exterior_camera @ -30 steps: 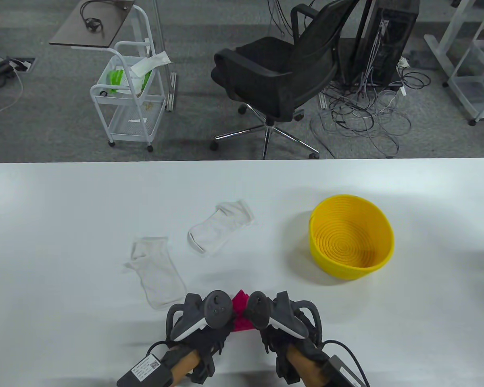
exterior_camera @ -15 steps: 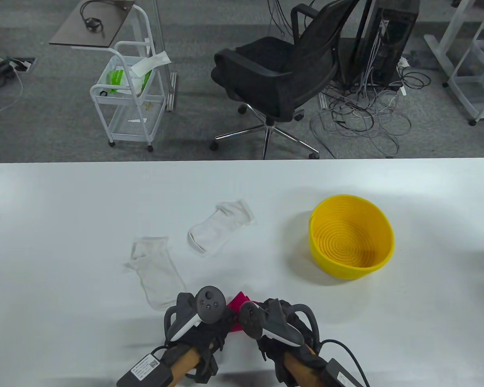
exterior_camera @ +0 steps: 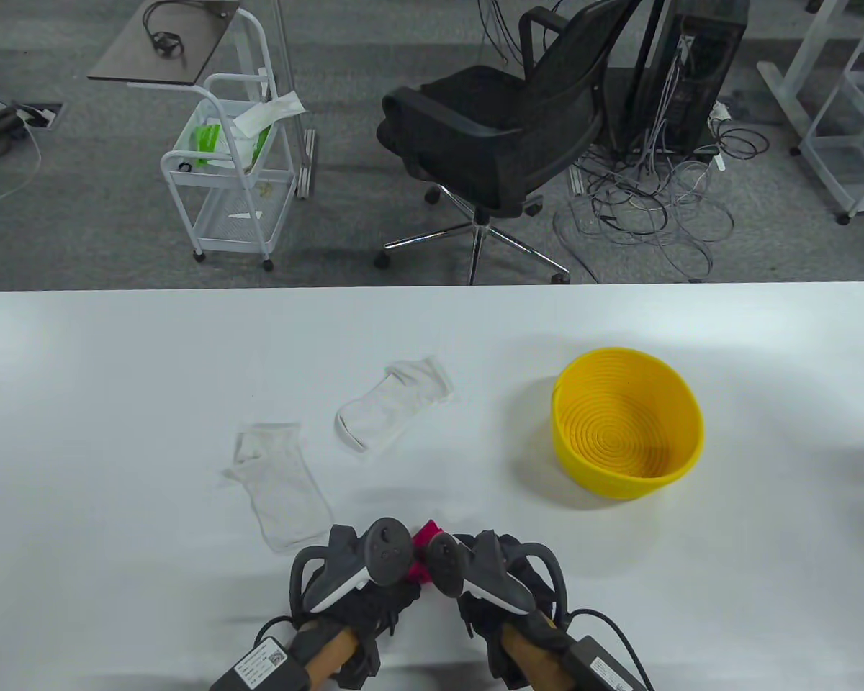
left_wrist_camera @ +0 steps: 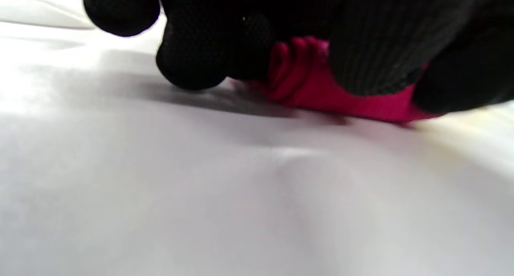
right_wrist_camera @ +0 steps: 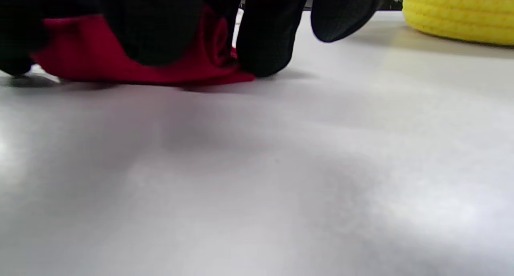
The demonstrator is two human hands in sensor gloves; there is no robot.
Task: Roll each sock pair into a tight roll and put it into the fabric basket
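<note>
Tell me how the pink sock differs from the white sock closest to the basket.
The pink sock is bunched up under both hands; the white sock lies flat and untouched. Pink sits at the near edge, white mid-table. Both are on the table, outside the yellow basket.

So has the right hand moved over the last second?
Yes. In the table view the right hand has drifted left, away from the yellow basket, closing toward the left hand over the pink socks.
</note>
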